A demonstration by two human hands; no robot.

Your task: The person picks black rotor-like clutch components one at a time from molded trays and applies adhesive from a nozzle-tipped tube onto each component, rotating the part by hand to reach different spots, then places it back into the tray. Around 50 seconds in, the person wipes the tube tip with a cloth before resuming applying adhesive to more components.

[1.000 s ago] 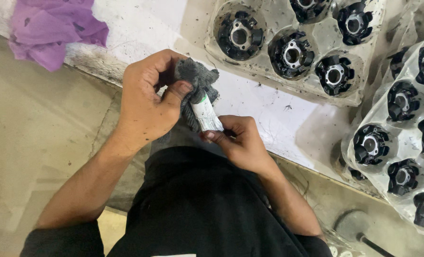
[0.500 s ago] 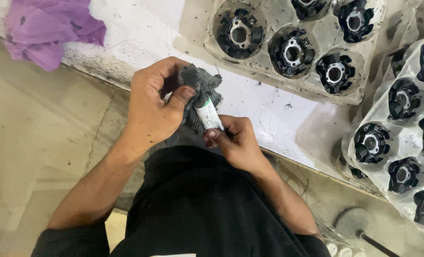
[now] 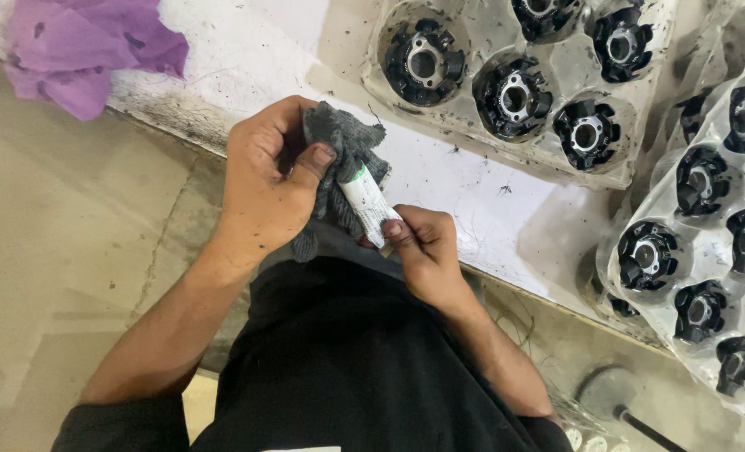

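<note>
My left hand is closed around a grey knitted rag, thumb pressing it against the upper end of a small white tube. My right hand pinches the tube's lower end between thumb and fingers. Both hands sit just in front of the white table's near edge, above my black shirt. The tube's tip is hidden inside the rag.
A clear plastic tray on the table holds several black round parts with metal centres. A second such tray overhangs the table at the right. A purple cloth lies at the far left edge. The concrete floor lies below left.
Both hands stay in place with the rag and tube. The left hand has shifted the rag slightly along the tube's upper end.
</note>
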